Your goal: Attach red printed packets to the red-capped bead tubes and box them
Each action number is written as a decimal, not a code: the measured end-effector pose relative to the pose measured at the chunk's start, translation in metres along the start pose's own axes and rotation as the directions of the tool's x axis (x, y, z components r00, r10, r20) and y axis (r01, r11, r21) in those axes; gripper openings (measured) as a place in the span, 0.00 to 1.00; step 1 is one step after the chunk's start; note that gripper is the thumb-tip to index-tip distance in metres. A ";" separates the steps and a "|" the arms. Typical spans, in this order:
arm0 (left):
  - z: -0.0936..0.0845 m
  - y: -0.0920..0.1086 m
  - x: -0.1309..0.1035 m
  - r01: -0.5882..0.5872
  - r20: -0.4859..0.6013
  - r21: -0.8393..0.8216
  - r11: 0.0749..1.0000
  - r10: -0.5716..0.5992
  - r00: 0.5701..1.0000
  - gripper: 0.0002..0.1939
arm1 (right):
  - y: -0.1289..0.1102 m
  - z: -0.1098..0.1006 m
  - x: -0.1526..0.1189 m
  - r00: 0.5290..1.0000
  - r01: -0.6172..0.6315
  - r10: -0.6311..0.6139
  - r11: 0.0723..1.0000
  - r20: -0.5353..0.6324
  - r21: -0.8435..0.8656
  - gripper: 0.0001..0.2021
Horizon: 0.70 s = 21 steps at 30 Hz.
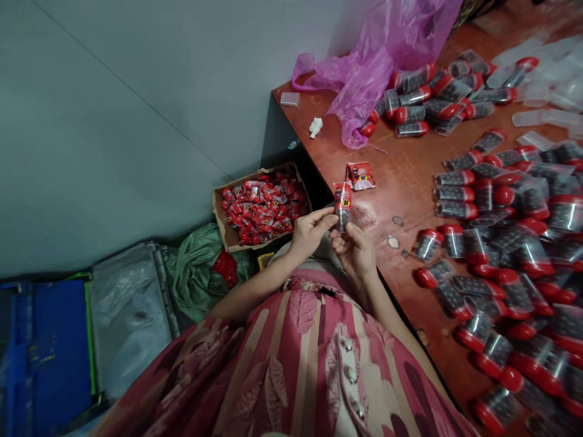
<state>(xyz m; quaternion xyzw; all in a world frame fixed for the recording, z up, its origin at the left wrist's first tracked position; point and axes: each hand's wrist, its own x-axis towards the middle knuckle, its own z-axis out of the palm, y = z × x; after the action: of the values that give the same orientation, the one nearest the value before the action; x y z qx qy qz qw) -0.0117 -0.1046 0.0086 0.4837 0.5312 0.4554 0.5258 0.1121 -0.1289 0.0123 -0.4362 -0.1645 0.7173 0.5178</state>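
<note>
Between my two hands, near the table edge, is a small clear tube with a red printed label [343,203]; dark contents show at its lower end. My right hand [357,250] is closed around the lower end, thumb in front. My left hand [314,230] pinches its left side with thumb and fingertips. Just beyond lie red printed packets [362,175], flat on the table. To the right are many clear tubes with red caps and dark dotted contents [455,194], lying loose in a heap.
An open cardboard box [233,247] of red-labelled pieces stands left of the reddish table [387,164]. A pink plastic bag [364,79] lies at the back. Clear plastic pieces [560,67] lie at far right. Green cloth [195,267], a grey crate [132,303] and a blue crate [59,352] are at lower left.
</note>
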 end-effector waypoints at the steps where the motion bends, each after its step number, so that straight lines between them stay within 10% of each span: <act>1: 0.001 0.000 -0.001 -0.035 -0.009 0.030 0.999 0.035 0.999 0.17 | 0.000 -0.002 0.001 0.999 -0.034 0.034 0.999 -0.001 0.039 0.09; 21: -0.001 0.006 0.008 -0.550 0.126 0.556 0.623 0.591 0.797 0.09 | 0.000 -0.010 0.005 0.957 -0.272 0.236 0.929 0.167 0.249 0.09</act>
<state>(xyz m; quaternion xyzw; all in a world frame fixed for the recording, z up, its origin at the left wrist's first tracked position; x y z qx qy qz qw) -0.0120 -0.0963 0.0137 0.7442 0.4781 0.4356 0.1669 0.1202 -0.1266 0.0042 -0.3302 -0.0416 0.8216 0.4628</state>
